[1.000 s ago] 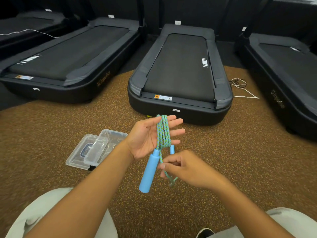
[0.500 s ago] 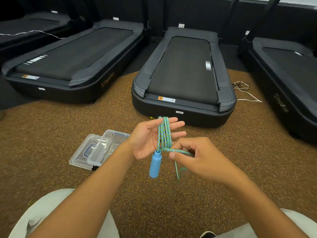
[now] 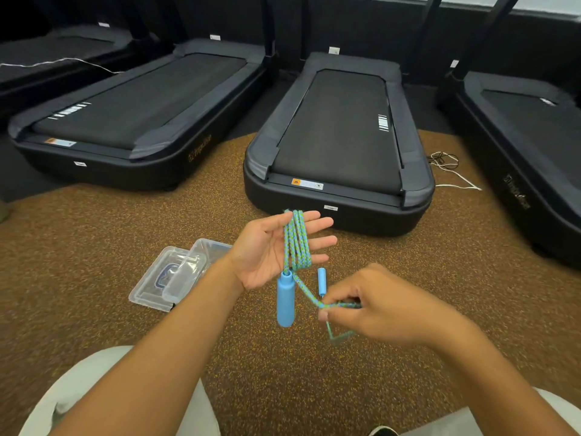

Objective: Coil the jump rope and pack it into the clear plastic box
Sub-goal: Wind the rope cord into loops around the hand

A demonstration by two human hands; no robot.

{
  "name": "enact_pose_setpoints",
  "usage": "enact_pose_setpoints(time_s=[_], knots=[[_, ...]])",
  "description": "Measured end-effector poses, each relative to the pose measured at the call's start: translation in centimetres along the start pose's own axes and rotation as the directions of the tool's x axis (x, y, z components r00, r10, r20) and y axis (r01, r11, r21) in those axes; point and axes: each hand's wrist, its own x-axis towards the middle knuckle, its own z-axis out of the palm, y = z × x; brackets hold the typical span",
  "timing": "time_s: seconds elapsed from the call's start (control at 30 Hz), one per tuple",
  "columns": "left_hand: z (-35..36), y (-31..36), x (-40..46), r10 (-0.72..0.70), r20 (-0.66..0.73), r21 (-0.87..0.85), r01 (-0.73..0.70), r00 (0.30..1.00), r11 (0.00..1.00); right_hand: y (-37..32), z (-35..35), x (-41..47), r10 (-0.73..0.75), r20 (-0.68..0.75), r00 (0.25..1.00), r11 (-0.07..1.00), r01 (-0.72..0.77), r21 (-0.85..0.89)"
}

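Your left hand (image 3: 273,250): fingers straight, jump rope (image 3: 297,242) loops lengthwise across the palm. Your right hand (image 3: 374,305): fingers pinching the free strand, below-right of the loops.

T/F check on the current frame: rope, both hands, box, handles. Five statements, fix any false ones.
1. The rope is looped around the open left hand. True.
2. The right hand is empty. False: it pinches a strand of the rope.
3. The clear plastic box lies on the floor with its lid off beside it. True.
4. The rope is already packed in the box. False: it is held in the hands, above the floor.
5. Both blue handles lie on the carpet. False: the big handle and the smaller-looking one hang from the rope.
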Motion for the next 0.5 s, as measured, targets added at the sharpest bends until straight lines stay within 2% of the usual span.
enact_pose_setpoints(time_s=[0.13,0.23,0.33,0.5], knots=[[0.5,-0.6,0.1,-0.053,-0.027,0.06,0.054,0.998,0.997,0.1,-1.3,0.0,-0.024,-0.212,0.977,0.999,0.029,0.022],[0.9,-1.5,0.2,-0.09,-0.022,0.088,0.092,0.996,0.992,0.2,-1.9,0.3,-0.002,-0.348,0.938,0.993,0.042,0.11],[1.1,-2.2,0.3,-0.142,0.01,0.132,0.139,0.99,0.981,0.8,-2.4,0.8,0.024,-0.416,0.909,0.992,0.029,0.121],[1.0,-3.0,0.6,-0.181,0.029,0.182,0.173,0.983,0.968,1.8,-2.7,1.5,0.048,-0.451,0.891,0.985,0.034,0.172]])
